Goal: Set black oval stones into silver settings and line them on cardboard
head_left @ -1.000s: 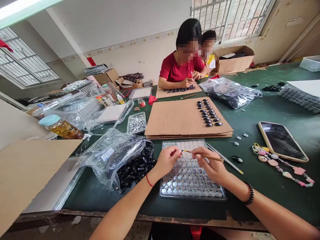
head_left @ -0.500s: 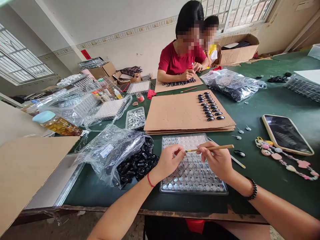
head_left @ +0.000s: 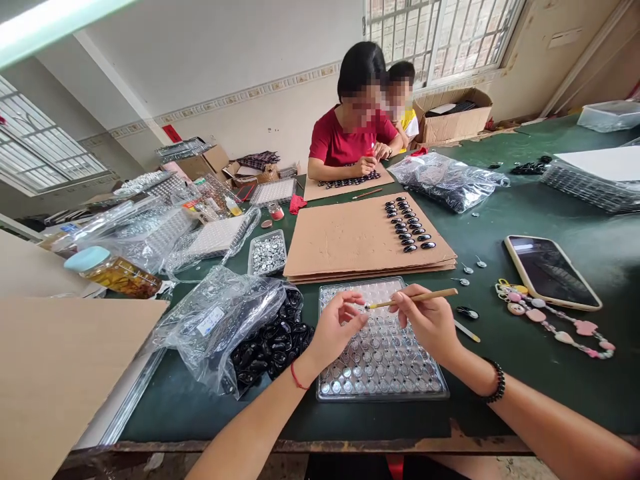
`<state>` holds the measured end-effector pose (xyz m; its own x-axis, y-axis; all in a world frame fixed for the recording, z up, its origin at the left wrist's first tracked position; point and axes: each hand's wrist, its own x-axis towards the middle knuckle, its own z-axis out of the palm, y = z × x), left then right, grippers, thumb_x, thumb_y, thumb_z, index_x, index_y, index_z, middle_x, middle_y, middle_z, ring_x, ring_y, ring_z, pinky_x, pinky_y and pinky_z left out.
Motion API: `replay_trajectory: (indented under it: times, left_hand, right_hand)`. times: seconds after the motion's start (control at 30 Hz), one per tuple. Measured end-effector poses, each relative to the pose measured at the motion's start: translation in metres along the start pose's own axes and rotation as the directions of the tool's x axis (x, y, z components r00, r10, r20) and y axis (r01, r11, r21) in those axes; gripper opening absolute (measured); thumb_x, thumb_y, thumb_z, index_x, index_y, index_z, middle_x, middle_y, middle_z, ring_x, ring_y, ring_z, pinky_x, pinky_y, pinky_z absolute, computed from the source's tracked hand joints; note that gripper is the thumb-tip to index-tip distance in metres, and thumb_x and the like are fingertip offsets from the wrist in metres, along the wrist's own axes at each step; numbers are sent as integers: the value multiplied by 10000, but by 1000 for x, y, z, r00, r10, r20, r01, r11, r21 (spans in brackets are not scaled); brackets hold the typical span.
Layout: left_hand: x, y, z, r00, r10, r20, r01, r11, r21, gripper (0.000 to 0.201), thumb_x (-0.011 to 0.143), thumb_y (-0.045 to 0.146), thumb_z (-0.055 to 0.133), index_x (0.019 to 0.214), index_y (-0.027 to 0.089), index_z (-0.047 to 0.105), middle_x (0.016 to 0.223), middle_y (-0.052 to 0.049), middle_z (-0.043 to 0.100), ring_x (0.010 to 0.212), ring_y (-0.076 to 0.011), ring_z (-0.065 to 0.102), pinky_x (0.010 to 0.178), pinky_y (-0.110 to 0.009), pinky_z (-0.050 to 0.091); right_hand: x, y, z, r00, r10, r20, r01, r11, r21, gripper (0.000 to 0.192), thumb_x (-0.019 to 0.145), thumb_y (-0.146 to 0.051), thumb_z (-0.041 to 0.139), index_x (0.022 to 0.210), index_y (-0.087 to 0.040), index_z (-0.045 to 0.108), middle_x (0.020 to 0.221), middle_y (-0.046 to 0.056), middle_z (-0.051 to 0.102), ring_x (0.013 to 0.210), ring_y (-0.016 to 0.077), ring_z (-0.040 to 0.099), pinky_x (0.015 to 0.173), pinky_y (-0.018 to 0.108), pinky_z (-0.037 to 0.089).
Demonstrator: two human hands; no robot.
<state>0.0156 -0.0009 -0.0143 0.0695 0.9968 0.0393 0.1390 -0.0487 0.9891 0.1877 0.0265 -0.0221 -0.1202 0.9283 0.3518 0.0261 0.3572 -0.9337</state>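
The right hand (head_left: 430,320) pinches a thin wooden brush (head_left: 413,299) that lies nearly level, its tip pointing left at the left hand (head_left: 336,327). The left hand's thumb and forefinger are curled as if around something too small to see. Both hover just above a clear plastic blister tray (head_left: 383,363) of small round silver pieces.

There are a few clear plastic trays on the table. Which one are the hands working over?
The tray of round cells at the near table edge: both hands hover above it, the right hand holding a thin stick. The smaller tray of silvery pieces sits farther back, untouched.
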Motion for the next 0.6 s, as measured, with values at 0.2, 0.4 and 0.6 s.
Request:
replay_trajectory:
  times: [0.2,0.4,0.6]
  left_hand:
    - [2,-9,1,994,-108,-32,106,992,-70,289,609,305,705,828,156,589,590,20,544,547,-94,502,508,-202,403]
    - [11,2,-2,995,-33,-95,52,976,212,303,607,350,694,816,139,633,688,-39,638,617,-142,580,572,-238,463]
    - [30,20,-33,979,173,-105,-55,727,684,240,667,388,619,802,194,659,718,-18,671,648,-157,606,635,-255,469]
  right_hand:
    - [1,-1,8,993,96,65,-108,972,210,293,803,-410,496,669,-151,529,576,5,573,318,60,443,310,189,342]
    - [1,3,6,995,98,31,-103,969,225,309,827,-426,442,695,-156,514,601,2,559,328,57,415,339,194,333]
    - [4,1,-8,979,-204,-6,200,966,-167,274,851,-320,421,642,-171,518,547,-4,511,450,90,440,446,203,339]
